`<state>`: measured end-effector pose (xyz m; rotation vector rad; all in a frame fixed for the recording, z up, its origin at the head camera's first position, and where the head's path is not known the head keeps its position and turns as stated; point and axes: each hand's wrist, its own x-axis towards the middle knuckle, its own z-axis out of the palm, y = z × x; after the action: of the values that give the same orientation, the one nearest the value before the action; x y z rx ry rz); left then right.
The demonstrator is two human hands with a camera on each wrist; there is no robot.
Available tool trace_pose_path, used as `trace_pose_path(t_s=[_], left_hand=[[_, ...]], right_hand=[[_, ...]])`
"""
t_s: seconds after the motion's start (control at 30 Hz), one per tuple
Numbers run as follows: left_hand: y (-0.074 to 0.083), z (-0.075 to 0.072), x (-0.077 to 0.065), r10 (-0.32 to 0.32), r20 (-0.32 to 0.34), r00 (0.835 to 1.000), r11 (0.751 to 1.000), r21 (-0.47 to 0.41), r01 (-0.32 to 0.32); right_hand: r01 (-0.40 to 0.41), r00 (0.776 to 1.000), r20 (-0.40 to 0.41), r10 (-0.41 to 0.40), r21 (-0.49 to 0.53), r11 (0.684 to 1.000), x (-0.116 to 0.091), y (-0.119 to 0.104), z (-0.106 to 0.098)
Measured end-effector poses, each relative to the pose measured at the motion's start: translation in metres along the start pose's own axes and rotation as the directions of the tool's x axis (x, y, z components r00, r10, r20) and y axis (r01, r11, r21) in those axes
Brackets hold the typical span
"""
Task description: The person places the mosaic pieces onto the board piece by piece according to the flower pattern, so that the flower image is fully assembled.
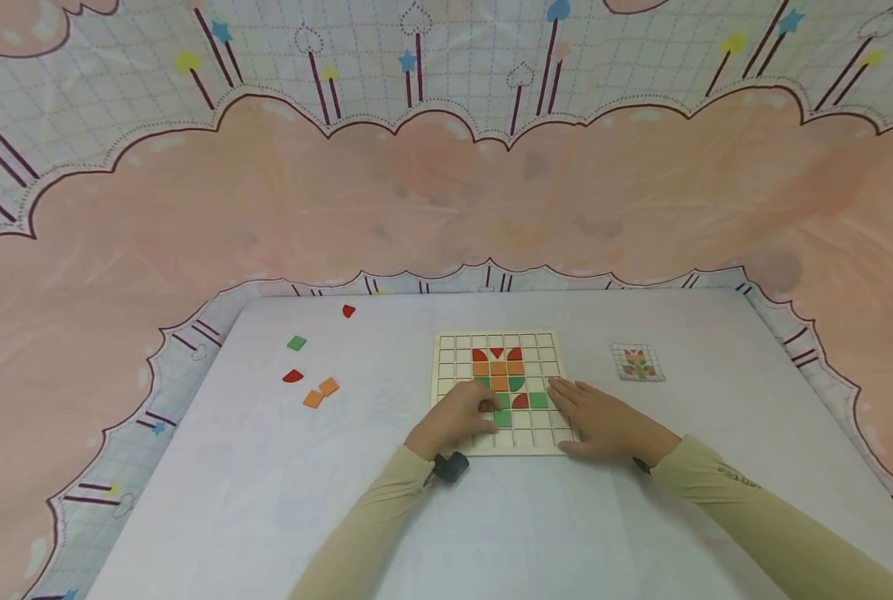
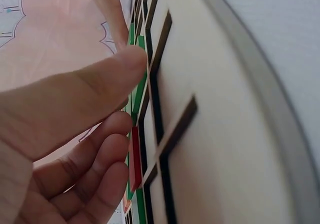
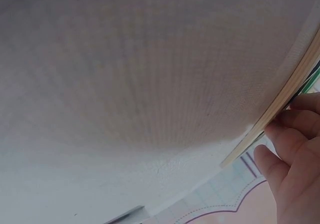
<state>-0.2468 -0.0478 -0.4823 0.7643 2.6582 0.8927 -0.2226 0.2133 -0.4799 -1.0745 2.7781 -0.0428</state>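
A pale square grid board lies on the table with red, orange and green flat tiles set in its cells. My left hand is over its left front part, thumb and curled fingers at a green tile. In the left wrist view the thumb tip overlaps a green tile, with a red tile by the other fingertips; the forefinger's tip is hidden. My right hand rests along the board's right edge, fingers extended. The right wrist view has those fingers against the board's wooden edge.
Two orange squares, two red rounded tiles and a green diamond-like tile lie loose on the left. A small pattern card lies right of the board. Patterned cloth hangs behind the white table.
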Motion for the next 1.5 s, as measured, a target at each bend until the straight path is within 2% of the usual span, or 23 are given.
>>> trace_pose_path(t_s=[0.13,0.37,0.47,0.6,0.8,0.97,1.27,1.5], left_hand=[[-0.001,-0.001,-0.001,0.01,-0.015,1.0,1.0,-0.002,-0.01],[-0.013,-0.009,-0.006,0.032,-0.024,0.999,0.996,-0.086,-0.034],[-0.021,-0.016,-0.01,0.007,-0.039,0.999,0.995,-0.098,-0.011],[-0.033,-0.031,-0.015,-0.035,-0.097,0.995,0.991,-0.129,0.023],[-0.051,-0.056,-0.027,-0.126,-0.19,0.974,0.982,-0.164,0.095],[-0.066,-0.071,-0.041,-0.201,-0.231,0.952,0.973,-0.157,0.168],[-0.1,-0.097,-0.071,-0.266,-0.281,0.922,0.963,-0.125,0.24],[-0.126,-0.118,-0.092,-0.279,-0.326,0.903,0.96,-0.097,0.262]], right_hand=[[0.0,1.0,0.002,0.0,0.001,1.0,-0.001,-0.001,-0.001],[-0.007,1.0,0.003,0.007,0.001,1.0,0.0,-0.001,-0.002],[-0.004,1.0,0.002,0.004,-0.001,1.0,0.0,-0.001,0.0],[-0.005,1.0,0.006,0.006,-0.022,1.0,0.001,0.001,0.0],[-0.013,1.0,-0.003,0.013,-0.015,1.0,0.003,0.001,-0.001],[-0.032,0.999,0.005,0.032,0.019,0.999,0.001,-0.002,0.0],[-0.011,1.0,-0.007,0.011,-0.003,1.0,0.0,-0.002,0.004],[-0.013,1.0,-0.007,0.013,0.002,1.0,0.0,-0.001,0.004]])
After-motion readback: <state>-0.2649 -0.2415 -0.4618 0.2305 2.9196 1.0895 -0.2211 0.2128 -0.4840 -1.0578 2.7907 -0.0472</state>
